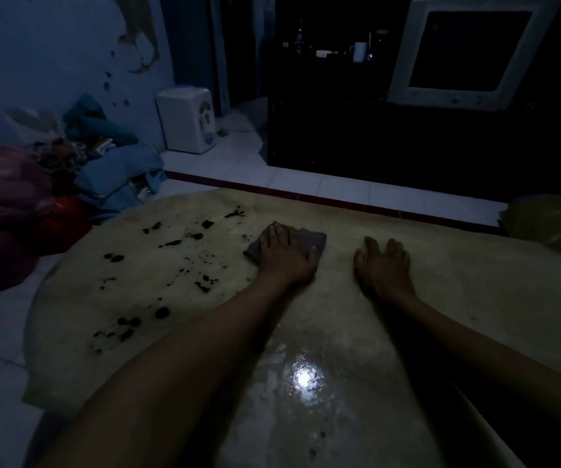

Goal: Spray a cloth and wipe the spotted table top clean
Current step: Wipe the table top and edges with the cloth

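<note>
The pale yellowish table top (441, 298) fills the lower view in dim light. Several dark spots (162, 312) are scattered over its left half. A grey folded cloth (312, 239) lies near the table's far middle. My left hand (285, 255) lies flat on the cloth, fingers straight, pressing it down. My right hand (383, 265) rests flat on the bare table to the right of the cloth, fingers spread. A wet sheen with a bright light reflection (304, 380) shows near the front middle. No spray bottle is in view.
A pile of clothes and bags (36, 190) lies on the floor at the left. A small white appliance (188, 119) stands by the wall. A dark cabinet (407, 136) with a white monitor (471, 52) is behind the table. A yellowish object (552, 224) sits at the right.
</note>
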